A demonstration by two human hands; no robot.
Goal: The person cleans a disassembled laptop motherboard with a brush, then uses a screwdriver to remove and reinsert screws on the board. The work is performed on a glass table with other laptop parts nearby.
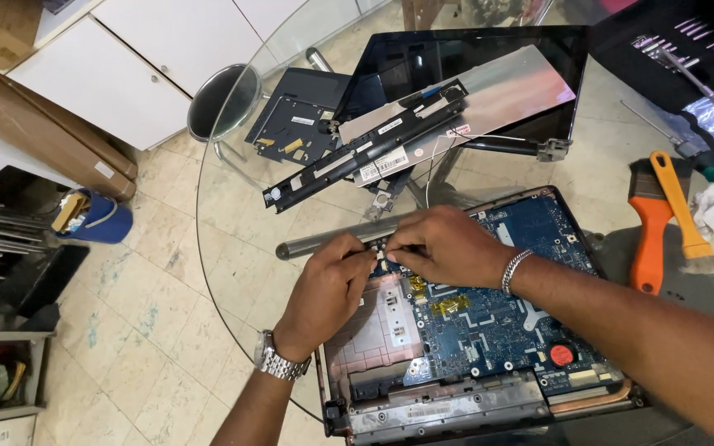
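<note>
Round glass table over a tiled floor, white cabinets at the upper left of the frame. We have an opened laptop base lying at lower centre, blue circuit board exposed, long axis running from lower left toward upper right. Our left hand and right hand meet at its upper-left edge, fingertips pinched close together on a small pale part there; what exactly they grip, we cannot tell. The part sits directly under both sets of fingers, neither hand clearly nearer. Detached screen lid and black hinge strip lie above. Orange brush at right.
</note>
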